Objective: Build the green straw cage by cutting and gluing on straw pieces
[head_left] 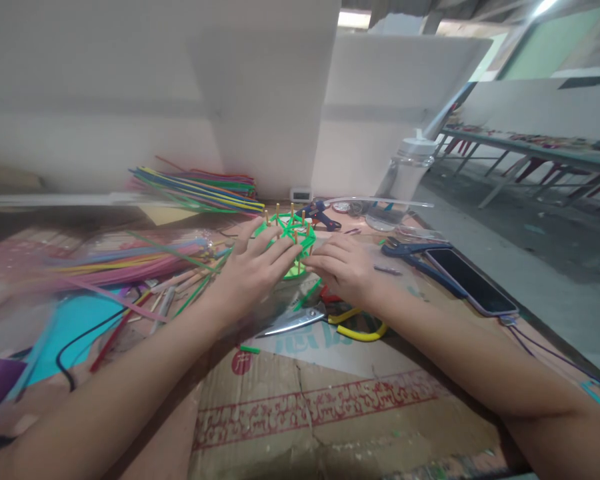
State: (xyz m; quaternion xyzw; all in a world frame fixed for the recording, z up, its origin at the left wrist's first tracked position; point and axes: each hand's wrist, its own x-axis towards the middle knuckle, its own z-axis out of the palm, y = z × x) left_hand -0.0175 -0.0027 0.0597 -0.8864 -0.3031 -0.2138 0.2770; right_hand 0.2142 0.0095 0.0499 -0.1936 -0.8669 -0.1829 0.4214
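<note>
A round green frame (291,230) with upright wooden sticks around its rim stands on the cardboard. My left hand (260,267) lies against its left and near side, fingers bent round the edge. At the right side of the frame, my right hand (343,263) has its fingers drawn together at one of the sticks. Both hands partly cover the frame, and the fingertips are hard to make out. Just below the hands lie scissors (293,322) with yellow and black handles. A green strip (307,295) lies between the frame and the scissors.
Bundles of coloured strips (195,187) lie at the back left, more in plastic (145,263) nearer. A water bottle (400,180), a glue gun (323,215), blue-handled pliers (425,263) and a phone (473,280) are on the right. A white panel (155,87) rises behind.
</note>
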